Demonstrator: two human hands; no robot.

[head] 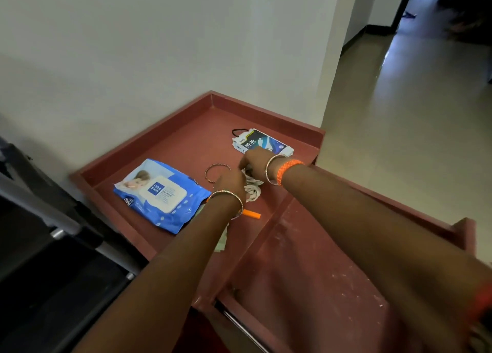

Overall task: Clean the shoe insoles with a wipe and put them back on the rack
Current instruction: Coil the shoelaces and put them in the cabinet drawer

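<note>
Pinching at a crumpled white wipe [253,186] in the middle of the frame, both hands are meeting over it: the left hand [231,181] is curling its grip on the wipe's near edge, the right hand [254,161] is gripping its far side. It is lying on the red tabletop [191,139] of the rack. Just left of it a thin bangle [217,172] is lying loose, and further left the blue wipes pack [159,194]. An orange stick [251,214] is showing below the left wrist, a printed card [262,142] above the right hand. No insoles are showing, so I cannot tell whether any cleaning is done; returning them seems to be pending.
</note>
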